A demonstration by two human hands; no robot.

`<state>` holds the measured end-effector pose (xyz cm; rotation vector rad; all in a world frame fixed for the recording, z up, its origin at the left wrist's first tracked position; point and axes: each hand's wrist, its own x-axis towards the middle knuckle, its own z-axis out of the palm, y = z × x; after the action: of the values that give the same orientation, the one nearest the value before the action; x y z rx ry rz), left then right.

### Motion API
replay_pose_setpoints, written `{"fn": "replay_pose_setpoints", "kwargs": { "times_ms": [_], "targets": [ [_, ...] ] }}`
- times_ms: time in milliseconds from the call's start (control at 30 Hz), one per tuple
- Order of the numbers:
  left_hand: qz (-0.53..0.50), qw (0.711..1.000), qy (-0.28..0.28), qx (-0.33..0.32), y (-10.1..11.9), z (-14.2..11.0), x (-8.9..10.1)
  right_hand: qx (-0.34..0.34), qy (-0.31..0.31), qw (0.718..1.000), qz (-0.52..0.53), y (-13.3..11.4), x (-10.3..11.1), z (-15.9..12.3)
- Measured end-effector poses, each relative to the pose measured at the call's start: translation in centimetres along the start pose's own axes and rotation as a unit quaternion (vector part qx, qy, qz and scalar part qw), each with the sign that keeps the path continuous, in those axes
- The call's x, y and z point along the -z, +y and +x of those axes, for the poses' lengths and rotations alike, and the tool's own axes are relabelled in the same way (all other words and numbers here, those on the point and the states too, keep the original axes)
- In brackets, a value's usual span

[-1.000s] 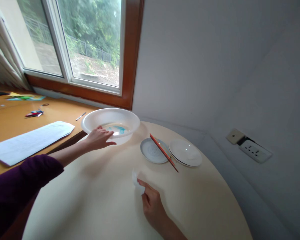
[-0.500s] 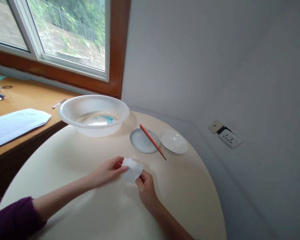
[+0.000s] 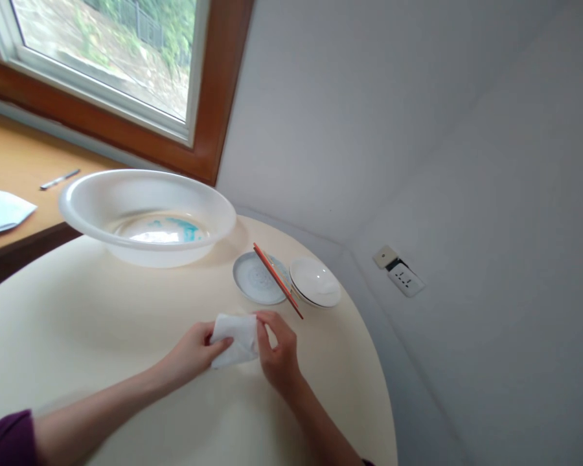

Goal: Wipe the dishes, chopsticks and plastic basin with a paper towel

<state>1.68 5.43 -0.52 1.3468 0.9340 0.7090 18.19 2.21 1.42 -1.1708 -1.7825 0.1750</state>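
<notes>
A small folded white tissue [image 3: 238, 343] is held above the pale round table [image 3: 140, 310]. My left hand [image 3: 197, 349] grips its left side, thumb laid across the front and fingers behind. At its upper right corner, my right hand [image 3: 279, 353] pinches the edge between thumb and forefinger. Just beyond the hands lies a grey plate [image 3: 253, 279] with red-orange chopsticks [image 3: 278, 280] resting across it. White shallow dishes [image 3: 315, 281], stacked, stand to the right of that plate.
A large translucent basin [image 3: 150, 252] with a blue pattern inside stands at the table's back left. On the wooden desk [image 3: 10, 149] lie a pen [image 3: 59, 179] and a pale folded sheet [image 3: 2, 210]. Wall sockets [image 3: 405, 279] are on the right, below a window [image 3: 111, 58] farther left.
My right hand has moved from the tissue's lower right to its upper right corner. More of the tissue now faces me. The whole view has shifted, bringing the basin closer.
</notes>
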Motion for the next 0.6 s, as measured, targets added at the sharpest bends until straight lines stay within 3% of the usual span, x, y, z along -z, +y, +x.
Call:
{"fn": "replay_pose_setpoints", "kwargs": {
  "times_ms": [100,167,300,367,600],
  "targets": [
    [0.006,1.000,-0.020,0.002,0.5,-0.3,-0.1,0.015,-0.002,0.992,-0.128,1.8,0.4,3.9],
    [0.007,1.000,-0.028,0.000,0.6,-0.4,-0.1,-0.036,-0.051,0.971,-0.232,3.1,0.2,6.8],
    [0.005,0.999,-0.032,-0.005,0.4,-0.3,0.0,-0.167,-0.185,0.864,-0.438,5.0,-1.0,11.2],
    [0.007,0.999,-0.035,-0.007,0.2,-0.3,0.0,-0.186,-0.206,0.840,-0.466,5.6,-1.7,12.3],
    [0.004,0.999,-0.046,-0.021,-0.2,-0.1,0.2,-0.205,-0.249,0.809,-0.491,6.4,-3.1,13.2]
  ]
}}
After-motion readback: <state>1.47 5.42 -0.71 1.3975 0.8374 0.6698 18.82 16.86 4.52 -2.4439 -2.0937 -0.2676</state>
